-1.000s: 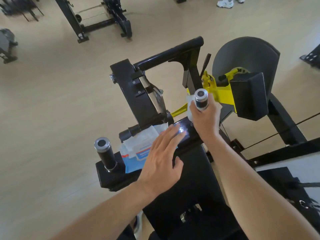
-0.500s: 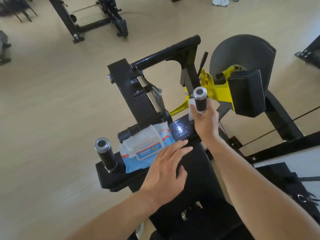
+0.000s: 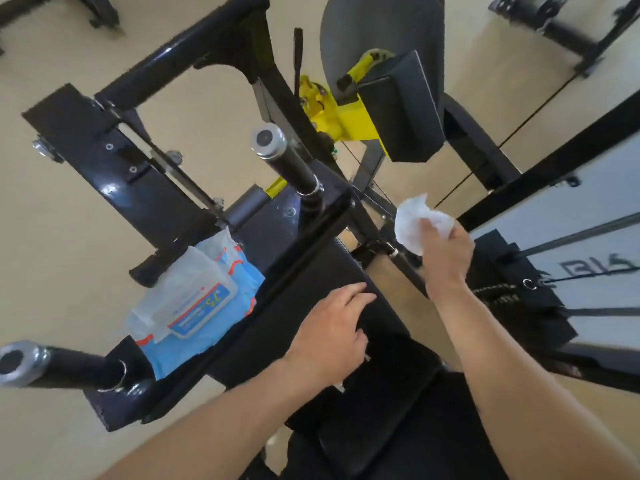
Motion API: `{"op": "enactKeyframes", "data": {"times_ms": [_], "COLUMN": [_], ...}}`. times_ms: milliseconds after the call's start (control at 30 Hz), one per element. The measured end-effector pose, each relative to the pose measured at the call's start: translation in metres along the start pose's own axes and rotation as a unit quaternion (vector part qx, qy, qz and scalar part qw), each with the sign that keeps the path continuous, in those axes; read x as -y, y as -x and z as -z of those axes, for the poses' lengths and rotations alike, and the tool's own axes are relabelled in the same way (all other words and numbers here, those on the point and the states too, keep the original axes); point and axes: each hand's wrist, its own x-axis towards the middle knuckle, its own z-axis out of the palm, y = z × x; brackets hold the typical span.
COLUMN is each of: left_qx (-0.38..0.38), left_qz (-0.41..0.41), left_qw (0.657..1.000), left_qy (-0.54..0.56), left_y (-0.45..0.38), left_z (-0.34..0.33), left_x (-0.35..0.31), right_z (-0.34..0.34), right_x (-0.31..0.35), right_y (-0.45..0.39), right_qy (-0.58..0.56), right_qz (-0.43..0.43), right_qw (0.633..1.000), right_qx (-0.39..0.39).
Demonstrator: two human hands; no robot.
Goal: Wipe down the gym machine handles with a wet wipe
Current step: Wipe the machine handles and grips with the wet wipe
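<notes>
The blue label on the wipes packet [image 3: 197, 303] bears a yellow "75"; its smaller print is too blurred to read. Dark letters on the white panel [image 3: 588, 237] are illegible.

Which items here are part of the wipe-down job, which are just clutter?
Job:
- wet wipe, bunched in right hand
- right handle
- left handle
- wipes pack

Lying about:
- yellow bracket
- back pad
- other machines
</notes>
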Motion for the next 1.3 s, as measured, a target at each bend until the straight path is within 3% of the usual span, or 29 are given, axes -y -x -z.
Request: {"op": "enactKeyframes", "data": {"times_ms": [67,100,133,200,267,333,400,500,567,633,700,800,967,1100,1167,1267,1300], "left_qx": [0.048,0.072,0.096,0.135,0.17,0.202,0.231,0.252,0.257,0.247,0.232,0.208,0.205,0.24,0.246,0.267,0.268], "left_qz": [0.007,0.006,0.006,0.011,0.021,0.027,0.035,0.037,0.042,0.049,0.061,0.075,0.099,0.102,0.092,0.083,0.082], "left_qw": [0.999,0.997,0.994,0.987,0.979,0.97,0.961,0.952,0.949,0.949,0.949,0.951,0.941,0.913,0.905,0.899,0.897], "left_qy": [-0.015,-0.031,-0.048,-0.082,-0.107,-0.131,-0.146,-0.171,-0.18,-0.188,-0.202,-0.217,-0.251,-0.315,-0.335,-0.338,-0.341], "left_y": [-0.023,-0.035,-0.046,-0.07,-0.093,-0.116,-0.139,-0.171,-0.189,-0.206,-0.223,-0.249,-0.291,-0.302,-0.304,-0.308,-0.309], "left_z": [-0.009,-0.014,-0.02,-0.033,-0.047,-0.062,-0.076,-0.096,-0.107,-0.116,-0.124,-0.135,-0.15,-0.164,-0.167,-0.166,-0.165], "left_x": [-0.001,0.0,0.001,0.007,0.014,0.021,0.027,0.036,0.038,0.04,0.041,0.043,0.048,0.058,0.061,0.063,0.064], "right_z": [0.015,0.021,0.023,0.014,0.007,0.003,-0.003,-0.022,-0.043,-0.054,-0.048,-0.035,-0.051,-0.048,-0.017,0.019,0.014], "right_x": [-0.026,-0.042,-0.063,-0.107,-0.135,-0.136,-0.149,-0.175,-0.19,-0.204,-0.216,-0.237,-0.223,-0.229,-0.251,-0.267,-0.263], "right_y": [-0.028,-0.039,-0.052,-0.078,-0.096,-0.096,-0.104,-0.113,-0.104,-0.091,-0.085,-0.103,-0.151,-0.138,-0.137,-0.146,-0.149], "right_qy": [0.009,0.066,0.182,0.308,0.373,0.41,0.452,0.371,0.248,0.22,0.223,0.28,0.452,0.366,0.405,0.492,0.485], "right_qz": [-0.119,-0.13,-0.086,-0.138,-0.184,-0.169,-0.155,-0.136,-0.107,-0.031,0.044,0.178,0.208,0.152,0.133,0.1,0.096], "right_qw": [0.993,0.989,0.979,0.937,0.903,0.884,0.869,0.915,0.951,0.953,0.951,0.927,0.805,0.867,0.855,0.798,0.8], "right_qx": [-0.021,-0.023,0.0,0.089,0.111,0.144,0.131,0.087,0.153,0.205,0.21,0.176,0.323,0.304,0.295,0.334,0.34]}}
